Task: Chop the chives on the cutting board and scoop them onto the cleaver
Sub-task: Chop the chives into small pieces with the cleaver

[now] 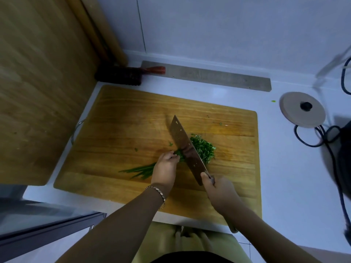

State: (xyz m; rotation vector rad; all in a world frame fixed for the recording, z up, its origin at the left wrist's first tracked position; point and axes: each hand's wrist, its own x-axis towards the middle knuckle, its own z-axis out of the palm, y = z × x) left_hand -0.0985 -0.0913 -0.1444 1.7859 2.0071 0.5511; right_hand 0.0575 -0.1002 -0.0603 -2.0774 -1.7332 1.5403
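At six o'clock the person's own lap fills the bottom edge, in olive cloth, with both bare forearms reaching up from it over the white counter (296, 168). The wooden cutting board (121, 130) lies flat on that counter, its near edge just above the lap.

The left hand (165, 168), a beaded bracelet (156, 192) at its wrist, is curled knuckles-up and pressed down on the uncut chives (140, 170); its fingertips (175, 155) are bunched together at the blade's flat side. The long green stems trail out from under the palm toward eight o'clock. The right hand (218, 188) is closed tight around the cleaver (187, 149) handle, which the fist hides almost wholly. The blade runs from the fist toward eleven o'clock, edge down through the bunch. On its far side, toward two o'clock of the board's middle, sits the heap of chopped chives (204, 149); a few stray bits lie about the board.

Farther off, at three o'clock, a round beige base (302, 111) with a dark knob rests on the counter beside black cables (330, 145). At twelve o'clock a grey strip (209, 75) lies along the pale wall, a dark brush (121, 75) with a red handle at its left end. A large wooden panel (41, 82) leans at nine to eleven o'clock, blurred and cut off by the frame.
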